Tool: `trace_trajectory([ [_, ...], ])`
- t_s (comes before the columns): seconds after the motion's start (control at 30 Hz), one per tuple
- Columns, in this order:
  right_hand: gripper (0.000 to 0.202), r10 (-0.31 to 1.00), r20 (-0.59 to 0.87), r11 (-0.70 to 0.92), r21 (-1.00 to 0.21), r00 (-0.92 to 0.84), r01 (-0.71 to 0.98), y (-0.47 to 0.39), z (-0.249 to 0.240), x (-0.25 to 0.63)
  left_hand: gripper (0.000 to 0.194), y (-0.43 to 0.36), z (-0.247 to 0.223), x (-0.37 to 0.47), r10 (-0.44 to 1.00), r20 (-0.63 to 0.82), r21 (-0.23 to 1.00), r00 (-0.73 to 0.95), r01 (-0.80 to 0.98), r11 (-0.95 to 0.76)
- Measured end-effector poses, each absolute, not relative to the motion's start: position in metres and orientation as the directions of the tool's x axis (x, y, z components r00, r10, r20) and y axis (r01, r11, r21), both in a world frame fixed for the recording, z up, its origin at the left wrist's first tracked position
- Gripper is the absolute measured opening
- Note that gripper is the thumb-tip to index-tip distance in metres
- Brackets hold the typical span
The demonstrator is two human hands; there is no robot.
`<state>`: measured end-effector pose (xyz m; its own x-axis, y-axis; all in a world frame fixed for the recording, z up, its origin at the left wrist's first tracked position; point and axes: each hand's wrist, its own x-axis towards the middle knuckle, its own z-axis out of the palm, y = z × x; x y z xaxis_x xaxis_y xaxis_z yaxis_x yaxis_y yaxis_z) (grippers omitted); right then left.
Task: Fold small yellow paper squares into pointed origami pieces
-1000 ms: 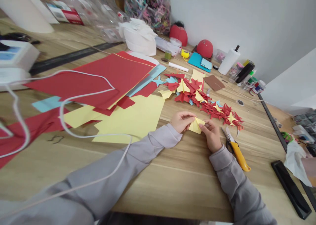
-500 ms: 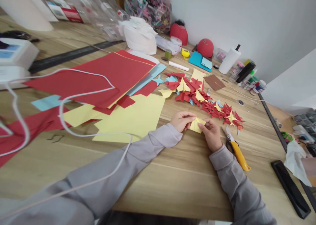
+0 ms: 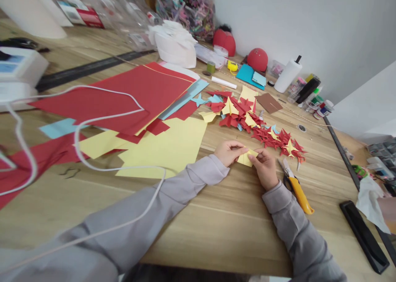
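Between my two hands is a small folded piece of yellow paper (image 3: 245,160), creased and raised just over the wooden table. My left hand (image 3: 229,153) pinches its left edge, the thumb lying along the top. On the right side, my right hand (image 3: 265,166) grips it between thumb and fingers. Just beyond lies a pile of folded red paper stars (image 3: 243,113), with some yellow and blue ones mixed in. A yellow utility knife (image 3: 300,193) rests to the right of my right hand, partly over dark-handled scissors (image 3: 287,184).
Sheets of red paper (image 3: 123,96) and yellow paper (image 3: 167,150) spread to the left, crossed by a white cable (image 3: 123,169). A black stapler-like object (image 3: 363,236) lies at right. Behind are a blue pad (image 3: 247,76), a yellow tape measure (image 3: 232,66) and bottles (image 3: 323,109).
My left thumb has slid to the right across the top of the yellow paper. Both hands keep their hold, and everything else stays in place.
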<state>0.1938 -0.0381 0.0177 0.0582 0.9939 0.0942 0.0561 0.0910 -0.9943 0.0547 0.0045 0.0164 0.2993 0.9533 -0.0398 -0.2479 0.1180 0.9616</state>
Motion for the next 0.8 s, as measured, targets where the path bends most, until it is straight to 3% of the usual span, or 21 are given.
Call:
trace_trajectory([
  [0.43, 0.025, 0.994, 0.094, 0.091, -0.995, 0.064, 0.041, -0.0387, 0.0173, 0.1923, 0.030, 0.0041, 0.0211, 0.0519, 0.924, -0.077, 0.956, 0.373, -0.235, 0.175],
  [0.57, 0.026, 0.991, 0.094, 0.089, -0.994, 0.090, 0.057, -0.0384, 0.0183, 0.1918, 0.032, 0.0059, 0.0186, 0.0521, 0.932, -0.082, 0.936, 0.353, -0.293, 0.193],
  [0.8, 0.027, 0.991, 0.099, 0.094, -0.994, 0.092, 0.049, -0.0378, 0.0189, 0.1920, 0.023, 0.0056, 0.0140, 0.0548, 0.949, -0.070, 0.967, 0.309, -0.214, 0.141],
])
